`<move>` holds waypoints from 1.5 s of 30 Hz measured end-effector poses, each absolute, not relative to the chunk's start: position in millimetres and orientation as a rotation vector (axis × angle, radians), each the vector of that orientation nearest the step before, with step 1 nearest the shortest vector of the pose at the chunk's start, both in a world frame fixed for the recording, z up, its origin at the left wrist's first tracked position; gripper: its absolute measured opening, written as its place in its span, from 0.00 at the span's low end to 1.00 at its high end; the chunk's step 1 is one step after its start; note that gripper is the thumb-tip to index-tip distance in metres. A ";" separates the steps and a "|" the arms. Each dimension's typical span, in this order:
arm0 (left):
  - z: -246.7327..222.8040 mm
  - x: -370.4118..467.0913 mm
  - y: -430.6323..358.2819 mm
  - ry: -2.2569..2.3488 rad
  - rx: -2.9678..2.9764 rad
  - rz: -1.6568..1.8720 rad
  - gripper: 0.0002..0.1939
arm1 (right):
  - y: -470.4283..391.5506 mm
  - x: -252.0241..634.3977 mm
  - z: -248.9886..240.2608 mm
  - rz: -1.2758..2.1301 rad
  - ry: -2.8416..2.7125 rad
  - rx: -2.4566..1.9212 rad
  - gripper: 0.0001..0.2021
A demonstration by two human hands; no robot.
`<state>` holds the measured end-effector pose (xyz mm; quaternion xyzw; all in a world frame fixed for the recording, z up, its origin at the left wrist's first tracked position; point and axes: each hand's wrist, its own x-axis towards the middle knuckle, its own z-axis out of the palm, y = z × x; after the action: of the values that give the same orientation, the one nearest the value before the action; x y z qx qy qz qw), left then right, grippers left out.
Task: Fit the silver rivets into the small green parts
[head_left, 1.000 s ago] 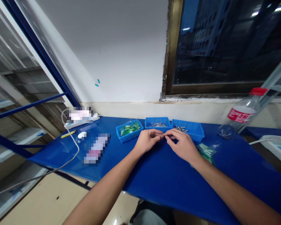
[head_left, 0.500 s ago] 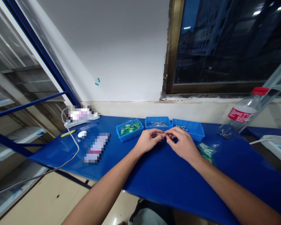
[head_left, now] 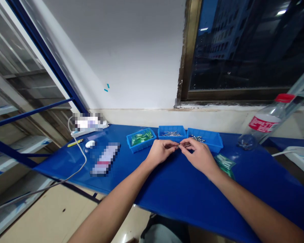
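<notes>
My left hand (head_left: 160, 151) and my right hand (head_left: 197, 153) meet at the fingertips above the blue table (head_left: 182, 192). The fingers of each are pinched together; whatever lies between them is too small to make out. Just behind them stand three blue bins: the left bin (head_left: 142, 145) holds green packets (head_left: 142, 136), the middle bin (head_left: 171, 137) thin metal pins or screws (head_left: 171, 133), and the right bin (head_left: 214, 143) metal screws (head_left: 198, 138). Beside my right wrist lies a clear and green bag (head_left: 225, 162), partly hidden by the forearm.
A plastic bottle (head_left: 264, 121) with a red cap stands at the back right. Toward the left are a blurred-out flat object (head_left: 106, 159), a white round item (head_left: 90, 144), a yellow cutter (head_left: 75, 143), a power strip (head_left: 91, 128) and a cable (head_left: 84, 160).
My fingertips have shifted slightly while staying together, and my right fingers are somewhat lower. The view has moved a little, with the bins and bottle appearing slightly farther right.
</notes>
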<state>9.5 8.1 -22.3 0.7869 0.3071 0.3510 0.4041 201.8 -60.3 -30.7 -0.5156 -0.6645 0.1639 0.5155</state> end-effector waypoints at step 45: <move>-21.5 8.0 11.3 0.603 1.708 0.858 0.21 | -64.4 202.6 -20.9 0.049 -1.983 -1.048 0.15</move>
<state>8.0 11.3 -21.5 0.7179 0.2535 0.3609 0.5386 202.6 -64.4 -20.9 -0.4207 -0.7962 0.0197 0.4344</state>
